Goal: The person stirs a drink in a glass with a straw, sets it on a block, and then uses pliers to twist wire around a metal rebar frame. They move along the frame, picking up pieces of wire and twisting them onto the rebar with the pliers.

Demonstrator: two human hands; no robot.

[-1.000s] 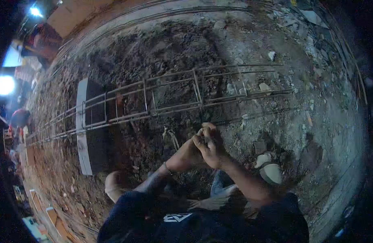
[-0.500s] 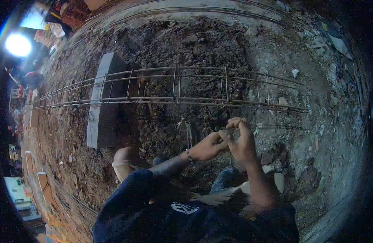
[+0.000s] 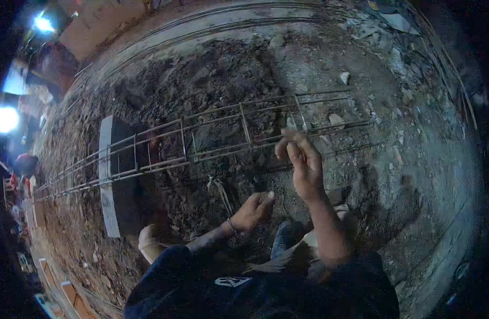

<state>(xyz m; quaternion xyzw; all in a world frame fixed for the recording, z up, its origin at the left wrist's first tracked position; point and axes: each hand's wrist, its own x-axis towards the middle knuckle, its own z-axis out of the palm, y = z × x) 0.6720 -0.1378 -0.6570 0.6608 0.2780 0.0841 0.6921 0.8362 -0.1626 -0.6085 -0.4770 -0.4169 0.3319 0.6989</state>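
Observation:
A long rebar cage (image 3: pixel 218 133) of thin bars and square stirrups runs across the view, propped on a grey block (image 3: pixel 109 181) towards its left. My right hand (image 3: pixel 306 167) is raised at the cage's near bars, fingers curled with the thumb against them; I cannot tell what is pinched there. Lower and to the left, my left hand (image 3: pixel 253 211) is closed with its thumb on top, and its grip is hidden. Pale thin strands (image 3: pixel 221 194) show on the soil beside my left wrist.
Dark rough soil (image 3: pixel 164 101) lies beneath the cage, with paler rubble ground (image 3: pixel 361 175) to the right. More long bars (image 3: pixel 223 24) lie along the far side. A bright lamp (image 3: pixel 4 119) shines at the left, near a person (image 3: pixel 25 165).
My hands have come apart: the right has moved up to the cage's near bars, the left down and left. The view has turned, so the cage now slants.

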